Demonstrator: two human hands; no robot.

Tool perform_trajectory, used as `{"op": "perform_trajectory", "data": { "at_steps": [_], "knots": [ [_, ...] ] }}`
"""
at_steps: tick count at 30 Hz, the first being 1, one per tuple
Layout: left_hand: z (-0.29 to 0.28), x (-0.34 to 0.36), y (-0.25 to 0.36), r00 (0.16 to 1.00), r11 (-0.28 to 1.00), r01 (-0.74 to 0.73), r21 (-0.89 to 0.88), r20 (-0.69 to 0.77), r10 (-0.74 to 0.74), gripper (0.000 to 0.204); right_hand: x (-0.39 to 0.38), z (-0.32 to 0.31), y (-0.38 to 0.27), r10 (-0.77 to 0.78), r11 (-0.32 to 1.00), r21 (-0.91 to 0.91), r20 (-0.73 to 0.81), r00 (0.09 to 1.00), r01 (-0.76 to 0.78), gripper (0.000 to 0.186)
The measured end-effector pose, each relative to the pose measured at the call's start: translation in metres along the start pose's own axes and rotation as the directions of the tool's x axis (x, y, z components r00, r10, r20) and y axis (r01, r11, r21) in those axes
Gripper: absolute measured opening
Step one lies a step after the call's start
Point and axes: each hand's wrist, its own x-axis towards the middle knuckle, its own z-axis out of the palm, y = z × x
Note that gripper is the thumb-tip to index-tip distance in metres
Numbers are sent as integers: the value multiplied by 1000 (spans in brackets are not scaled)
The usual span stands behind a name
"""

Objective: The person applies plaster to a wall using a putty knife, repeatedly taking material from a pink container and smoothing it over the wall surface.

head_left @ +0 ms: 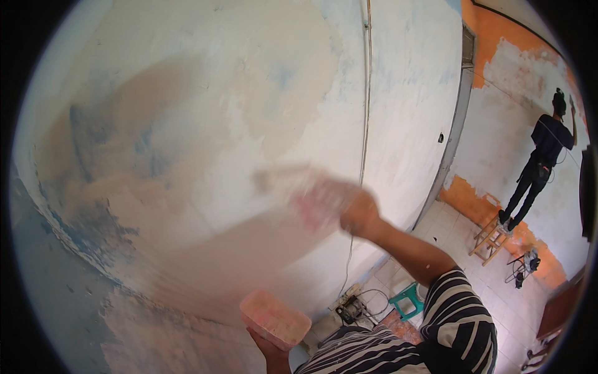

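My left hand (269,345) grips a pinkish rectangular tub (276,319) from below and the side, near the lower edge of the view. The tub tilts, and its inside is coated with pale, pinkish material. Raised in front of the wall (230,124), my right hand (356,209) is smeared by motion. It is closed around a blurred pink-and-pale flat tool (311,190); its exact kind does not show. The wall surface is whitish with beige and blue patches, and I cannot tell whether the tool touches it.
A cable (366,93) runs up the wall. Below stand a small machine with hoses (352,310) and a green stool (407,302). At the far right, another person (548,146) stands on a wooden stool (489,240) facing an orange-and-white wall (498,124).
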Motion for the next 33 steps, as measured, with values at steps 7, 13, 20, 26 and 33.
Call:
{"op": "perform_trajectory", "data": {
  "at_steps": [7,13,20,26,33],
  "knots": [
    [-18,0,-10,999,999,51,-7,6,-50,70,93,-33,91,367,917,84,-563,741,-390,34],
    [0,4,-4,999,999,10,-33,47,-9,74,-39,44,-48,116,961,245,53,992,-126,62],
    [4,-3,3,999,999,-36,-5,-38,36,74,-92,22,-119,670,-394,808,579,465,-439,36],
    [32,-7,13,989,987,-142,69,-30,144,73,-84,-2,-125,633,-577,750,661,404,-323,35],
    [55,-1,14,953,948,-299,108,-17,302,74,-95,-8,-149,628,-451,775,628,460,-442,34]
  ]
}}
